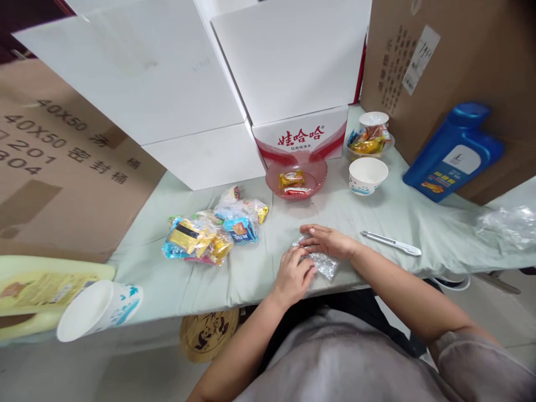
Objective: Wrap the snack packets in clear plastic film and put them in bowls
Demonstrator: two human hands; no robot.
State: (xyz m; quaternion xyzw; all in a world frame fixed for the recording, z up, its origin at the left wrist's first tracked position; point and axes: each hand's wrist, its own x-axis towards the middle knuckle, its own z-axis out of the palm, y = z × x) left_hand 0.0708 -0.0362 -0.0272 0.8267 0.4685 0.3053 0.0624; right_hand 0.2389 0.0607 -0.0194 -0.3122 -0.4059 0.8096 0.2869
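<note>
A crumpled piece of clear plastic wrap (325, 264) lies near the table's front edge, partly covered by both hands. My left hand (293, 274) is on its left side, fingers bent over the film and closed on it. Across its upper part rests my right hand (330, 242), with fingers stretched out and pointing left; its thumb is hard to see. To the left is a pile of wrapped snacks (201, 237), some in clear plastic. A pink translucent bowl (274, 187) behind my hands holds a few wrapped snacks. A white-handled cutter or knife (391, 243) lies to the right.
White cartons (297, 61) stand at the back, with brown boxes (62, 151) at the sides. A paper cup (367, 177) stands before a snack-filled bowl (387, 153). A blue bottle (454, 151) leans right. Another cup (100, 310) lies by a yellow bottle (54, 279) at the left edge.
</note>
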